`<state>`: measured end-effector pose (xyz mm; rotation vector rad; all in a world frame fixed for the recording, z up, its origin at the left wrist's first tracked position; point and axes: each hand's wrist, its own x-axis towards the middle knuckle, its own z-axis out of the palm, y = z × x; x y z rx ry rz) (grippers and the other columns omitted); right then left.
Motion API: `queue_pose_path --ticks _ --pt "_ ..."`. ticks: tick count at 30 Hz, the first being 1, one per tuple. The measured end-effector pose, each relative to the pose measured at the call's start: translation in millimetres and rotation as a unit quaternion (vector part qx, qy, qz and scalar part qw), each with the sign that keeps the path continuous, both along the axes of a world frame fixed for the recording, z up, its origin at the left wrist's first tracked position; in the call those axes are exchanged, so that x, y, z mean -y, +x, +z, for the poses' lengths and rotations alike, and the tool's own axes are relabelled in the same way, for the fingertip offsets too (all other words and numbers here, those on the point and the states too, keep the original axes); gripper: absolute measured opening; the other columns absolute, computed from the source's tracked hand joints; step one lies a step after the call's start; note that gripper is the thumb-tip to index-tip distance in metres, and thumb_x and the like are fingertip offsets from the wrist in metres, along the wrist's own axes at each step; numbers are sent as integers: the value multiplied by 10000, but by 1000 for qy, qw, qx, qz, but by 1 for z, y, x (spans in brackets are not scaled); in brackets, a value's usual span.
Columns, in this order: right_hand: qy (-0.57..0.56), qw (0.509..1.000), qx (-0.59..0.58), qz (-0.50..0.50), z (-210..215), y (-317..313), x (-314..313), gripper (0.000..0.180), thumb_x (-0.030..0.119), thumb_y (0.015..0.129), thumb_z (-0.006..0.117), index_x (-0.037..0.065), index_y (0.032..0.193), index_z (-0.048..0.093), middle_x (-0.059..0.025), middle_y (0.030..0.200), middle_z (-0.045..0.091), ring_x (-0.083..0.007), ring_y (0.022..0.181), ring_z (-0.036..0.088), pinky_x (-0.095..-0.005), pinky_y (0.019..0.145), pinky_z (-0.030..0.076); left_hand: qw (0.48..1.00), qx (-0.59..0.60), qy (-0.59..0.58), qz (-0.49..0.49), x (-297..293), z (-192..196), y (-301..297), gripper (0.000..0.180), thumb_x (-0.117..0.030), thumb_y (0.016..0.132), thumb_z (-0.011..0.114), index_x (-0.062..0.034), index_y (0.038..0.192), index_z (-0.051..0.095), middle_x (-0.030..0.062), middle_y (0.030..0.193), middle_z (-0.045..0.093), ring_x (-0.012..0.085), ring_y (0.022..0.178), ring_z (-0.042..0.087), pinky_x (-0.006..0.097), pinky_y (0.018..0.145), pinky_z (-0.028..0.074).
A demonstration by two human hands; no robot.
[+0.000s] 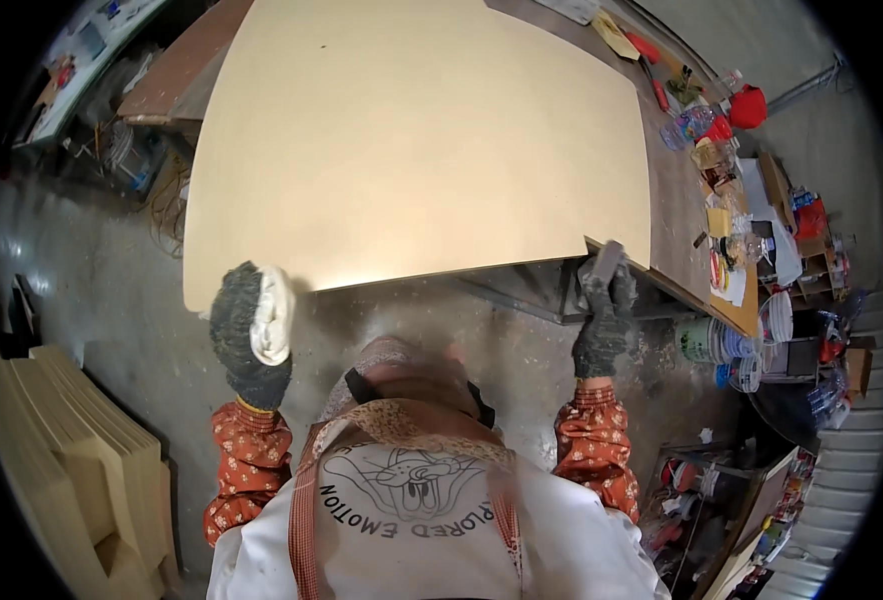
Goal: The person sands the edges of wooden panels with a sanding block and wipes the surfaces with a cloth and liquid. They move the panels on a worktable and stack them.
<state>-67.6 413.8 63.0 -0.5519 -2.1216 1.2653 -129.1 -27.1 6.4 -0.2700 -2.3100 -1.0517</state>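
Note:
A large pale-yellow board (421, 150) lies flat in front of me, its near edge facing my body. My left hand (233, 335), in a dark grey knit glove, is closed round a folded white cloth (274, 318) by the board's near left corner. Also gloved, my right hand (603, 330) grips a small grey-brown rectangular block (608, 261). That block is at the near edge toward the right, beside a small step in the board's outline. Whether it touches the board I cannot tell.
A brown worktable (676, 235) under the board carries bottles, red items and tools along its right side. Buckets (713, 341) stand below at the right. Stacked cut panels (81, 450) fill the lower left. Another brown table (176, 75) is at the far left.

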Motion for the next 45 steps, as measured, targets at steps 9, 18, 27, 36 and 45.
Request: queue_pose_path --ticks 9,18,27,36,45 --pt "-89 986 81 118 -107 45 -53 549 135 917 607 52 1432 436 -89 1322 570 -144 1012 585 -315 853 505 991 46 -34 -121 -138 26 -29 346 -130 879 587 -20 1207 580 110 1143 634 233 1045 603 333 914 465" --pt "19 967 48 248 -91 35 -65 599 217 848 700 49 1376 474 -185 1379 503 -318 1217 546 -382 1000 460 967 64 -159 -187 -264 52 -35 280 -124 817 626 -61 1085 670 133 1057 681 307 968 647 413 880 493" --pt "242 963 -45 109 39 -5 -191 549 270 874 657 23 1338 501 -214 1387 490 -405 1256 486 -463 1080 367 830 395 354 -173 -233 22 -31 379 -198 920 571 4 1240 546 108 1096 619 224 961 612 304 798 546" --pt "376 917 48 129 30 -77 -214 711 707 869 433 335 1469 349 -158 1536 283 -350 1398 280 -580 1143 175 815 401 358 -216 -243 99 -16 530 -247 886 631 11 1320 469 158 1245 538 273 1125 530 364 925 472" --pt "-368 759 -302 444 1 -75 -45 305 182 971 546 128 1263 473 -103 1064 538 -157 909 554 -293 763 490 731 456 160 -483 -345 145 -32 699 -296 852 690 18 1401 392 207 1395 457 322 1289 447 424 1052 399"
